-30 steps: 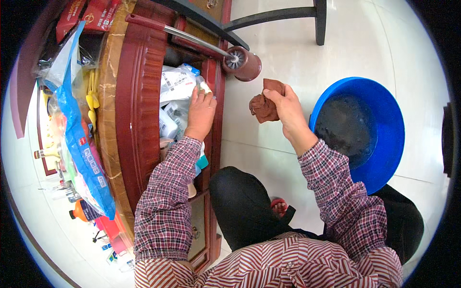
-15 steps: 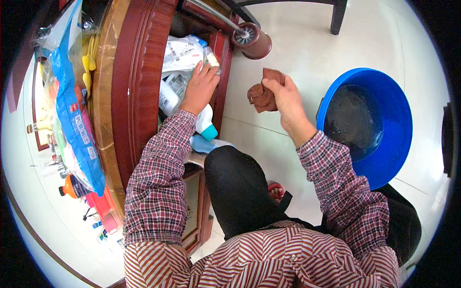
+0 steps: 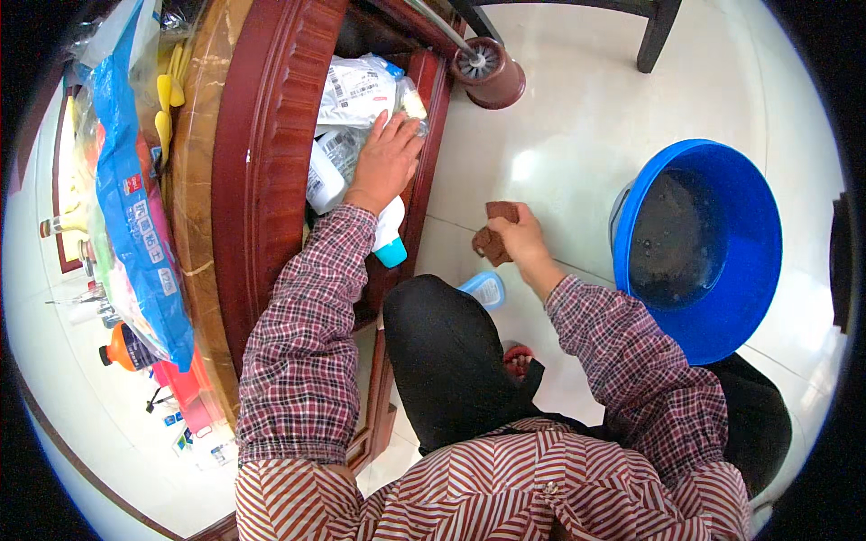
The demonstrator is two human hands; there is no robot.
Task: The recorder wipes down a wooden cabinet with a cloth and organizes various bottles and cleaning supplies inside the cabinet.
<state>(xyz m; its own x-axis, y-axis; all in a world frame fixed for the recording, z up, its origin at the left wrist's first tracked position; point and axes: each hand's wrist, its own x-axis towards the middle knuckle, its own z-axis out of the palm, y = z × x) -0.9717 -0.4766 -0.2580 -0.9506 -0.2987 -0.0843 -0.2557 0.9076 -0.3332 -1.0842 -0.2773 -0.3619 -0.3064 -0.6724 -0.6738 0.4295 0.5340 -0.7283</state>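
Observation:
My left hand lies with its fingers stretched out over the packed things in the open dark-red drawer. Under and around it are a white plastic package, a small clear bottle and a white bottle. Below the wrist, a white bottle with a teal cap leans at the drawer's front side. My right hand pinches a folded brown cloth above the pale floor. Just below that hand, beside my knee, is a light blue bottle, its lower part hidden behind the knee.
A blue bucket of murky grey water stands right. A toilet brush in a brown holder stands beyond the drawer, near a dark chair leg. On the wooden top at left are a blue plastic packet and an orange bottle.
My right hand has lowered toward me with the cloth. A light blue bottle now shows right of my knee; the light blue thing beneath the teal cap is gone. My left hand stays on the drawer contents.

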